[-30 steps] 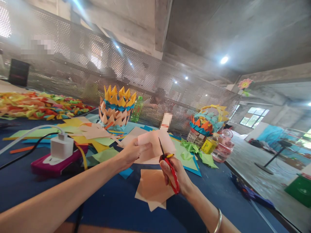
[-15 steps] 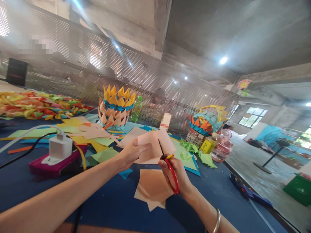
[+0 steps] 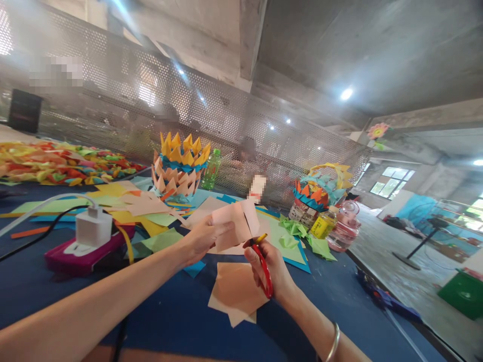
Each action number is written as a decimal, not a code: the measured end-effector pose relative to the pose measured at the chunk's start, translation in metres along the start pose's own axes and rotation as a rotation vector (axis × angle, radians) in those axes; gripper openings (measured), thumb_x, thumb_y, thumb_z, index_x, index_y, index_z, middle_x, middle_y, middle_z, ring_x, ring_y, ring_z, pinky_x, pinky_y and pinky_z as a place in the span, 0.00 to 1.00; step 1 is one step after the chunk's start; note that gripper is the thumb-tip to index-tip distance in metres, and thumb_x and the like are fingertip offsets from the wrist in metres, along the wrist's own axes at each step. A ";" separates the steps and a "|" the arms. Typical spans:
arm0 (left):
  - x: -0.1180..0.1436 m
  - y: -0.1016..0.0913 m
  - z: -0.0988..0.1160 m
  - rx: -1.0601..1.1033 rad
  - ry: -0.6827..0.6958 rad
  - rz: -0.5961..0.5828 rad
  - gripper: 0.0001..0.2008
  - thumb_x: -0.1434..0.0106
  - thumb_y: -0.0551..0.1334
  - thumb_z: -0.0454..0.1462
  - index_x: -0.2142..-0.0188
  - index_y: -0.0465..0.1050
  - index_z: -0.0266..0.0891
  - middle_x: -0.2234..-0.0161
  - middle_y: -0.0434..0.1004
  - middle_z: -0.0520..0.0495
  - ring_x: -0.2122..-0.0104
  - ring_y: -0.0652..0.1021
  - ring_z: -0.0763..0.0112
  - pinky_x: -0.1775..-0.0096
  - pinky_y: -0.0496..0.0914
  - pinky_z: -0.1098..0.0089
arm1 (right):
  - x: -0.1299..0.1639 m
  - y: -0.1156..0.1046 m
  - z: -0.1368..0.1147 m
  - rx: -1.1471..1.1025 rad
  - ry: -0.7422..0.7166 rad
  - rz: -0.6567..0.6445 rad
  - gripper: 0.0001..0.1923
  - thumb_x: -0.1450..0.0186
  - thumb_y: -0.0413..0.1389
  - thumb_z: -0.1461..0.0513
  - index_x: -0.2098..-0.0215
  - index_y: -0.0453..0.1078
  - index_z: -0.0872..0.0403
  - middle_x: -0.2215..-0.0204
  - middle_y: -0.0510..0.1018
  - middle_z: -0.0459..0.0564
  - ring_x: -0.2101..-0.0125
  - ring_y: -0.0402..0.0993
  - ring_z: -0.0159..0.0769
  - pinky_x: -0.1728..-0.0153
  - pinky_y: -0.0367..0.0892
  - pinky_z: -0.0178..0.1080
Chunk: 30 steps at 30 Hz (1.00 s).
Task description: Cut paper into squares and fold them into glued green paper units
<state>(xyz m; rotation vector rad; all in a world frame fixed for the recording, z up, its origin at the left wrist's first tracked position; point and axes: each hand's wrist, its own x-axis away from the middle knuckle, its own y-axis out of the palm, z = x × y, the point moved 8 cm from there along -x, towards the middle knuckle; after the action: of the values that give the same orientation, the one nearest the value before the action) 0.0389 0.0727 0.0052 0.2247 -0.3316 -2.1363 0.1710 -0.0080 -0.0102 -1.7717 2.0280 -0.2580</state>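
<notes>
Pinched between the thumb and fingers of my left hand (image 3: 202, 240) is a pale pink sheet of paper (image 3: 230, 223). My right hand (image 3: 273, 266) is wrapped round red-handled scissors (image 3: 266, 271), and a short yellow piece sticks out by its fingers. The blades reach the right part of the sheet, where a cut runs and a strip (image 3: 251, 213) bends away. Below both hands, a small stack of peach paper squares (image 3: 237, 291) lies fanned on the dark blue tabletop (image 3: 166, 311).
A folded-paper basket (image 3: 181, 166) stands at the back, and another basket (image 3: 311, 196) to its right near bottles. Coloured sheets (image 3: 151, 203) spread behind my hands. A purple power strip (image 3: 88, 256) with a white charger sits left; a glue gun (image 3: 388, 299) lies right.
The scissors' blades have drawn closer together and lower, and the cut in the pink paper has lengthened. The strip on the right now hangs partly apart. My left hand keeps its grip.
</notes>
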 end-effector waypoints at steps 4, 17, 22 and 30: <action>-0.002 -0.003 -0.002 -0.025 -0.022 0.023 0.22 0.53 0.73 0.45 0.61 0.77 0.37 0.66 0.83 0.46 0.65 0.80 0.60 0.63 0.71 0.66 | 0.002 0.000 -0.007 0.007 -0.033 -0.019 0.24 0.38 0.54 0.42 0.62 0.65 0.55 0.86 0.63 0.36 0.89 0.61 0.25 0.87 0.55 0.28; 0.000 0.004 -0.005 -0.091 0.028 -0.056 0.29 0.53 0.72 0.49 0.54 0.76 0.36 0.58 0.82 0.41 0.56 0.79 0.53 0.57 0.70 0.61 | 0.005 -0.004 -0.025 0.199 -0.074 -0.023 0.29 0.35 0.47 0.39 0.81 0.58 0.52 0.90 0.61 0.40 0.90 0.60 0.25 0.86 0.56 0.30; 0.002 0.005 0.000 -0.107 0.053 -0.029 0.32 0.56 0.73 0.51 0.54 0.76 0.35 0.58 0.82 0.40 0.55 0.79 0.51 0.56 0.71 0.61 | 0.005 -0.003 -0.025 0.232 -0.098 -0.033 0.30 0.33 0.46 0.42 0.83 0.58 0.53 0.89 0.64 0.42 0.88 0.63 0.26 0.83 0.58 0.30; 0.002 0.007 0.002 -0.148 0.077 -0.043 0.28 0.52 0.71 0.50 0.55 0.77 0.35 0.57 0.82 0.40 0.55 0.79 0.52 0.55 0.71 0.61 | 0.004 -0.004 -0.031 0.279 -0.133 -0.002 0.29 0.33 0.48 0.43 0.83 0.58 0.53 0.87 0.64 0.42 0.85 0.65 0.28 0.80 0.59 0.31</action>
<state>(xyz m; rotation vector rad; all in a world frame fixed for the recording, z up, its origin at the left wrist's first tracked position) 0.0423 0.0673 0.0091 0.2297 -0.1246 -2.1773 0.1612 -0.0172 0.0182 -1.5754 1.7997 -0.3920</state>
